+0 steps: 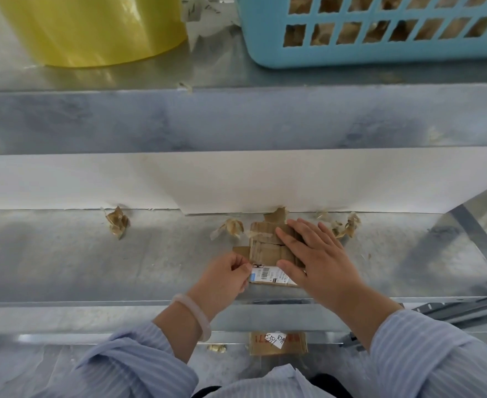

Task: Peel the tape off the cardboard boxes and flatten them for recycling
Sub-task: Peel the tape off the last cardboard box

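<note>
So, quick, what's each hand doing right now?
Left hand: pinching the edge of the white label.
Right hand: open, pressing flat on the cardboard box.

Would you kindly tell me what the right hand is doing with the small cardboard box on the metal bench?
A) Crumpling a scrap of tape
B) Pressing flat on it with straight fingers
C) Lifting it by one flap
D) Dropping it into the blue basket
B: the right hand lies flat, fingers straight, on the cardboard box, while the left hand pinches the edge of its white label.
</note>
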`<state>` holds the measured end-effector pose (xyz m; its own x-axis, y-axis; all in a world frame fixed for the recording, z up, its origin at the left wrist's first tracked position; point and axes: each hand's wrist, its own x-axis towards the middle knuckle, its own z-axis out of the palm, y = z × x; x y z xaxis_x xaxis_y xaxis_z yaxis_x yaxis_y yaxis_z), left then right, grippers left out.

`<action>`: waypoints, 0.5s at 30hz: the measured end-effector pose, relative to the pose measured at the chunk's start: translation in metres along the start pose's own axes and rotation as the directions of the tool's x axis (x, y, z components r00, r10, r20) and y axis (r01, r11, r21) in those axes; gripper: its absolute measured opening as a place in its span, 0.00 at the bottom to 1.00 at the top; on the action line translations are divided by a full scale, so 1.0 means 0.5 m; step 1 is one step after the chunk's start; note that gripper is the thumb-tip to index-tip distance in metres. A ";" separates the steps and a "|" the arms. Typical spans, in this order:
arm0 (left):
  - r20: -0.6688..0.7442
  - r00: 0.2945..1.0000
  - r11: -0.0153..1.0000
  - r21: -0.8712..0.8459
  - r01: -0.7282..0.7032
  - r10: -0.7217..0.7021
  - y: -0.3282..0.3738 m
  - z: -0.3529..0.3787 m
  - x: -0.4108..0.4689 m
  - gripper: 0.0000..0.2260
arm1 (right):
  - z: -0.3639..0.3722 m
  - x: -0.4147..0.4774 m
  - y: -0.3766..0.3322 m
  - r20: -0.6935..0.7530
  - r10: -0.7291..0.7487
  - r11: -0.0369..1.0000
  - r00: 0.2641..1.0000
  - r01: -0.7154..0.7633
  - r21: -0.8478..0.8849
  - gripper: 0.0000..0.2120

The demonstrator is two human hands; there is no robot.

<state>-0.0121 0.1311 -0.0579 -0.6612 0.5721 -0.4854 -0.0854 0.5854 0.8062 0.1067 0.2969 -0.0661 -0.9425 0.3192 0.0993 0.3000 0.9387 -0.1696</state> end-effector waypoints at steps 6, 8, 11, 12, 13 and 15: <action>0.143 0.979 0.954 -0.244 0.176 -0.144 0.012 -0.011 -0.005 0.07 | -0.003 0.000 -0.001 -0.001 0.007 1.000 1.000 -0.007 0.015 0.34; 0.156 0.977 0.910 -0.365 0.197 -0.148 0.013 -0.014 -0.010 0.09 | -0.001 0.001 -0.001 0.002 0.013 1.000 1.000 -0.013 0.005 0.32; 0.060 0.994 0.952 -0.287 0.109 -0.096 0.006 -0.018 -0.010 0.05 | -0.001 0.003 -0.002 -0.013 0.015 1.000 1.000 -0.016 -0.019 0.31; 0.030 0.997 0.973 -0.220 0.071 -0.066 0.002 -0.017 -0.010 0.02 | -0.002 0.003 -0.003 -0.001 0.018 1.000 1.000 -0.018 -0.020 0.32; -0.003 0.999 0.987 -0.155 0.032 -0.033 -0.003 -0.015 -0.009 0.01 | -0.003 0.002 -0.005 0.012 0.019 1.000 1.000 -0.019 -0.020 0.33; -0.116 0.993 0.999 -0.021 -0.041 0.038 -0.012 -0.007 -0.006 0.02 | 0.001 0.002 -0.007 0.020 0.018 0.999 1.000 -0.017 -0.033 0.35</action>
<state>-0.0120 0.1238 -0.0601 -0.7456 0.5236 -0.4122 -0.0741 0.5496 0.8321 0.1050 0.2941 -0.0657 -0.9399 0.3329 0.0764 0.3205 0.9370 -0.1391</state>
